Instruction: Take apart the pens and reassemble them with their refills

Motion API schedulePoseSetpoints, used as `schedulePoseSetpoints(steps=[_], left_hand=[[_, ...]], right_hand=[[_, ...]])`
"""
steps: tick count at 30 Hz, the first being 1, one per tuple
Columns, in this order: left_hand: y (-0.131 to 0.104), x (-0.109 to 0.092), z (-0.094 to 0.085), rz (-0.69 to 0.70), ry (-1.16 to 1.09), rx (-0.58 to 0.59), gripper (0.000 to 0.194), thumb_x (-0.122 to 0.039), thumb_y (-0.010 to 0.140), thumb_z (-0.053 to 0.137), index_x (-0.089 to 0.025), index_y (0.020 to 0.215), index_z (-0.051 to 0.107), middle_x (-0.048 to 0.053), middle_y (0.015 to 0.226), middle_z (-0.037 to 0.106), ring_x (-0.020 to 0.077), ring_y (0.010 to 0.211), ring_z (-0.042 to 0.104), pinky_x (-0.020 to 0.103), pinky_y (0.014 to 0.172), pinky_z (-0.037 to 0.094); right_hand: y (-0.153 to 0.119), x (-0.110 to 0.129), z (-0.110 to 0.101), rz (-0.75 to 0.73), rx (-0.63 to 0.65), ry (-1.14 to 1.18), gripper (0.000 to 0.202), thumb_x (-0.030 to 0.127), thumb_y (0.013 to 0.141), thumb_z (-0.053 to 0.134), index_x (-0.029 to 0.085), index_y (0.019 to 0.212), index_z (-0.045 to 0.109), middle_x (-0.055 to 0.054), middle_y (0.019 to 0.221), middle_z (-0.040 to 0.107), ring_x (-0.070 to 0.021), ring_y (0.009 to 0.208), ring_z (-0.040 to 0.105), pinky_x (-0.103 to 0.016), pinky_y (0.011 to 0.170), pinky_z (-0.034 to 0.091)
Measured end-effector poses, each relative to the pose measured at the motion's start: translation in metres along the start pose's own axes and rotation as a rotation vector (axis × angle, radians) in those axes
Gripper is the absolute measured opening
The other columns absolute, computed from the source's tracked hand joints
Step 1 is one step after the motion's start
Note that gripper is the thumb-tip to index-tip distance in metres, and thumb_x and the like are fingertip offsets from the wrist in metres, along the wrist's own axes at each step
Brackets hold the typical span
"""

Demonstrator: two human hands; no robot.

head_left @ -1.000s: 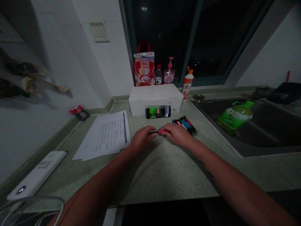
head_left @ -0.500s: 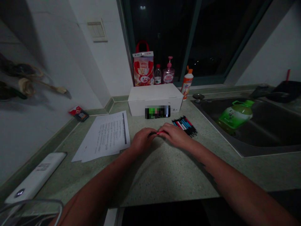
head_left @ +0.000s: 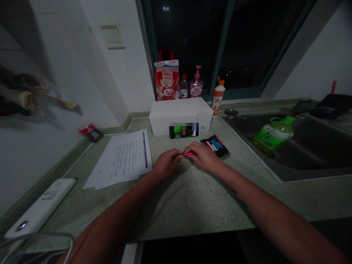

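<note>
While both arms overhang the counter, the left hand and right hand pinch a red-and-black pen, fingertips closed — this side of the phone, near other pens.

Free counter nearside, box beyond

Red pen you hold: smooth, plastic-looking, slightly glossy
Laid-out pens on your right: smooth, plastic-looking
Countertop before you: smooth, speckled, stone-like, dull sheen
Printed sheets on your left: matt paper
Box on your far side: smooth, matt cardboard
Sink on your right: metal, soft sheen
Jug in it: see-through plastic
Far window: glossy glass
</note>
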State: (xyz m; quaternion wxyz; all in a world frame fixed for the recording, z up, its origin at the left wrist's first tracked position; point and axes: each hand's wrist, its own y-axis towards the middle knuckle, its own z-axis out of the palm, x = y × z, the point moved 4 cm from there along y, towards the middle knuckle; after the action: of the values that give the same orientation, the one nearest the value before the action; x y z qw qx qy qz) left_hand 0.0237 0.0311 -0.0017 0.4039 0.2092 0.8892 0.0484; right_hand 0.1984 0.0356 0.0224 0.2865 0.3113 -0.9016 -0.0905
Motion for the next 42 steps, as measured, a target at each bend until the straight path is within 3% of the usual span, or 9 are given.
schedulePoseSetpoints(steps=[4,8,14,21,23,28,33,38,42], left_hand=[[0.001,0.002,0.001,-0.002,0.003,-0.015,0.015,-0.027,0.092,0.058,-0.021,0.097,0.071,0.004,0.092,0.074,0.0192,0.088,0.066,0.031,0.082,0.049],[0.002,0.001,-0.003,0.004,0.022,-0.048,0.015,-0.026,0.091,0.058,-0.021,0.098,0.071,0.005,0.097,0.073,0.02,0.092,0.065,0.032,0.084,0.048],[0.0,-0.001,-0.002,-0.113,-0.059,0.025,0.027,-0.037,0.095,0.049,-0.019,0.087,0.068,0.0,0.072,0.067,0.0165,0.07,0.061,0.028,0.069,0.044],[0.001,0.005,-0.003,-0.177,-0.085,-0.002,0.041,-0.039,0.096,0.04,-0.019,0.068,0.062,0.0,0.064,0.062,0.0157,0.064,0.057,0.028,0.068,0.042],[0.002,0.006,-0.005,-0.171,-0.089,-0.013,0.039,-0.04,0.096,0.041,-0.018,0.072,0.064,0.001,0.067,0.064,0.0162,0.068,0.059,0.028,0.07,0.044],[0.003,0.001,-0.003,-0.083,-0.157,0.003,0.025,-0.035,0.089,0.057,-0.02,0.107,0.068,0.003,0.098,0.074,0.0171,0.088,0.066,0.028,0.083,0.048],[0.002,0.001,-0.003,-0.073,-0.023,0.04,0.024,-0.034,0.094,0.052,-0.02,0.099,0.072,0.003,0.087,0.074,0.0174,0.079,0.066,0.029,0.077,0.048],[0.005,0.007,-0.017,-0.142,0.201,-0.052,0.023,-0.03,0.093,0.051,-0.021,0.097,0.072,0.005,0.092,0.074,0.0199,0.084,0.066,0.03,0.077,0.047],[0.007,0.011,-0.022,-0.2,0.26,-0.092,0.023,-0.031,0.094,0.052,-0.021,0.098,0.072,0.005,0.095,0.075,0.0213,0.086,0.067,0.031,0.078,0.047]], right_hand=[[0.0,-0.003,0.004,0.083,0.062,-0.015,0.016,0.031,0.091,0.066,0.023,0.104,0.069,-0.006,0.102,0.071,-0.0213,0.094,0.065,-0.031,0.079,0.047],[0.0,-0.004,0.008,0.074,0.127,-0.021,0.027,0.036,0.101,0.048,0.023,0.105,0.072,-0.006,0.101,0.072,-0.021,0.094,0.065,-0.032,0.082,0.046],[0.0,-0.002,-0.001,-0.018,-0.007,0.016,0.019,0.032,0.097,0.057,0.02,0.101,0.072,-0.007,0.097,0.066,-0.0201,0.093,0.062,-0.03,0.08,0.045],[0.0,0.0,-0.005,-0.036,-0.07,0.034,0.008,0.018,0.092,0.062,0.021,0.097,0.068,-0.004,0.096,0.064,-0.018,0.09,0.06,-0.028,0.076,0.043],[0.001,-0.003,-0.006,-0.02,-0.074,0.033,0.007,0.017,0.091,0.063,0.021,0.096,0.067,-0.004,0.095,0.065,-0.0177,0.088,0.06,-0.028,0.075,0.042],[0.001,-0.007,-0.008,-0.015,-0.075,0.009,0.011,0.026,0.094,0.063,0.021,0.1,0.07,-0.005,0.097,0.068,-0.019,0.092,0.062,-0.029,0.079,0.044],[0.001,-0.008,-0.002,-0.009,-0.006,-0.037,0.022,0.03,0.099,0.054,0.021,0.108,0.072,-0.007,0.101,0.069,-0.0197,0.096,0.063,-0.031,0.084,0.046],[0.0,-0.018,-0.01,0.116,-0.018,-0.202,0.024,0.024,0.1,0.05,0.02,0.11,0.072,-0.008,0.101,0.068,-0.0219,0.098,0.062,-0.033,0.086,0.046],[0.0,-0.016,-0.011,0.059,0.054,-0.313,0.024,0.023,0.098,0.055,0.025,0.112,0.074,-0.007,0.1,0.067,-0.0219,0.099,0.06,-0.033,0.087,0.044]])
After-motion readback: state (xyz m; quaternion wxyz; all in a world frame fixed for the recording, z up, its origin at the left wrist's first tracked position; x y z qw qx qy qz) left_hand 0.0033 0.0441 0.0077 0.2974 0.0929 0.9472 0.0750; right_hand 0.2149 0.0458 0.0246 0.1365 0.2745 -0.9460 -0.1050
